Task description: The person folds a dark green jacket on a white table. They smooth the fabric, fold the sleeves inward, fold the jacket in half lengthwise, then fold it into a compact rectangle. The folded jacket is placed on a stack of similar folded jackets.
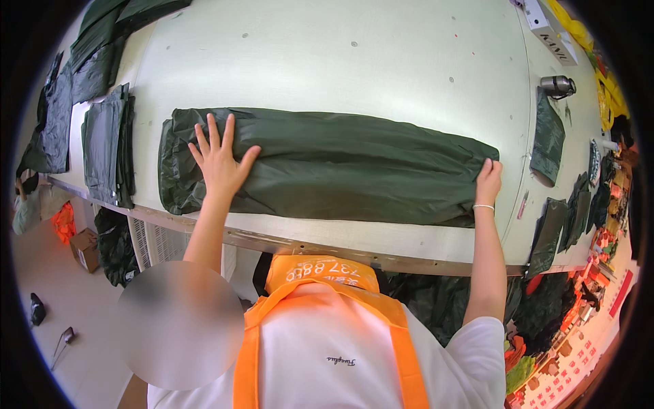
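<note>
A long, folded piece of dark green fabric [340, 170] lies lengthwise across the pale table in front of me. Creases run along its length, and its left end looks bunched in layers. My left hand [223, 158] rests flat near that left end, fingers spread and pressing on the cloth. At the far right end, my right hand [488, 183] has its fingers curled over the edge of the fabric, gripping it. A thin pale band circles the right wrist.
Folded dark green stacks [105, 146] sit on the table's left; more green cloth [95, 65] lies beyond. To the right are a metal flask [557, 85], a white box [550, 31], a small pen-like tool [522, 204] and green pieces [547, 235]. The table's front edge [300, 244] borders my apron.
</note>
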Demonstrator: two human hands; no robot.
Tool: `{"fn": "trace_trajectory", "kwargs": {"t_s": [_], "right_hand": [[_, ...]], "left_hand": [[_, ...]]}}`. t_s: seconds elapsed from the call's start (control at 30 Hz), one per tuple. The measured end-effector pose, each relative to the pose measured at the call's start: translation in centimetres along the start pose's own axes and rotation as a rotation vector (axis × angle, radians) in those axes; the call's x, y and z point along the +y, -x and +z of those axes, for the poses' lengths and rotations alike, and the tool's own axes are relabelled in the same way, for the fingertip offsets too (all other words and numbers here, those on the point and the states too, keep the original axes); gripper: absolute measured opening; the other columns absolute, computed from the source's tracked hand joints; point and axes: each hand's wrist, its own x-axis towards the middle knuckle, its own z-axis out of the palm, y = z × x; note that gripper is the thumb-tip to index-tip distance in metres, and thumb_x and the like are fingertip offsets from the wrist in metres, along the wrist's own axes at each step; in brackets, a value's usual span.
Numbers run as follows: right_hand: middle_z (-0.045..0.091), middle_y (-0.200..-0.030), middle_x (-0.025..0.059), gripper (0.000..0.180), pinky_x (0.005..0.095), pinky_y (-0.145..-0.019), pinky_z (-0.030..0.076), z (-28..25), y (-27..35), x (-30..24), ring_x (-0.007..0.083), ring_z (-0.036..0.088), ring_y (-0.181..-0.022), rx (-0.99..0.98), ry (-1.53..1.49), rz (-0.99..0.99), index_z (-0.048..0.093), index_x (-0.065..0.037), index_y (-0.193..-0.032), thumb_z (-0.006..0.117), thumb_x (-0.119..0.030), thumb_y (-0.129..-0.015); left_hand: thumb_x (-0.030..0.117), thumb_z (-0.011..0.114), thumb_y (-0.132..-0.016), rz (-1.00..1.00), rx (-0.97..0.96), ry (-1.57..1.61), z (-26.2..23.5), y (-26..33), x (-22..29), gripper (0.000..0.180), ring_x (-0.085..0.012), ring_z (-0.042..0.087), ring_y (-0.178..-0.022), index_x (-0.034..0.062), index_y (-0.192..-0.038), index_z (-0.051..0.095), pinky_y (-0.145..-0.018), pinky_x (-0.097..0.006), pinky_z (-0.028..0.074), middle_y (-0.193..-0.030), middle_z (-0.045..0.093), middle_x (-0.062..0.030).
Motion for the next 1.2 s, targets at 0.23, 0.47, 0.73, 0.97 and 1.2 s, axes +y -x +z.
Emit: {"fn": "trace_trajectory", "kwargs": {"t_s": [0.23, 0.47, 0.73, 0.97, 1.2], "right_hand": [[0.062, -0.102, 0.0176, 0.038, 0.0430, -0.078, 0.047, -0.2, -0.5, -0.5, 0.0334, 0.060, -0.093, -0.032, -0.291, 0.128, 0.050, -0.005, -0.104, 0.054, -0.040, -0.091], [0.032, -0.140, 0.0295, 0.102, 0.0401, -0.109, 0.026, -4.6, 2.5, 3.6, 0.0366, 0.032, -0.131, -0.168, -0.244, 0.329, 0.025, 0.009, -0.139, 0.076, -0.047, -0.070], [0.059, -0.115, 0.0242, 0.086, 0.0339, -0.091, 0.044, -5.2, 2.0, 2.1, 0.0285, 0.058, -0.105, -0.444, -0.438, 0.402, 0.048, 0.011, -0.124, 0.082, -0.040, -0.064], [0.064, -0.080, 0.0246, 0.036, 0.0426, -0.072, 0.049, -14.0, 2.3, -12.7, 0.0394, 0.063, -0.079, -0.647, -0.133, -0.117, 0.063, 0.003, -0.091, 0.062, -0.031, -0.080], [0.067, -0.081, 0.0217, 0.056, 0.0408, -0.067, 0.050, -7.3, 9.7, -27.5, 0.0300, 0.068, -0.073, -0.690, 0.209, -0.223, 0.043, 0.023, -0.119, 0.054, -0.013, -0.078]], "left_hand": [[0.063, 0.057, -0.078, 0.020, -0.109, -0.113, 5.3, -3.0, -1.5, 0.083, -0.0407, 0.017, -0.138, 0.0242, -0.146, 0.027, -0.106, -0.061, 0.015, -0.152, 0.016, -0.0180], [0.038, 0.068, -0.075, 0.622, -0.329, 0.476, -4.8, -0.6, 22.1, 0.074, -0.0384, 0.010, -0.140, 0.0254, -0.141, 0.036, -0.108, -0.059, 0.011, -0.152, 0.017, -0.0151], [0.069, 0.051, -0.077, 0.814, -0.307, 0.316, 4.4, 2.8, 31.2, 0.079, -0.0388, 0.008, -0.140, 0.0341, -0.144, 0.029, -0.108, -0.061, 0.009, -0.153, 0.011, -0.0147], [0.029, 0.072, -0.073, 0.738, -0.529, 0.900, 4.2, 0.5, 29.7, 0.066, -0.0370, 0.019, -0.139, 0.0135, -0.133, 0.049, -0.111, -0.052, 0.017, -0.147, 0.027, -0.0199], [0.068, 0.025, -0.089, -0.119, -1.264, 1.812, 1.9, -1.7, 17.1, 0.078, -0.0209, 0.047, -0.120, 0.0085, -0.135, 0.046, -0.106, -0.043, 0.023, -0.135, 0.049, -0.0052]]}}
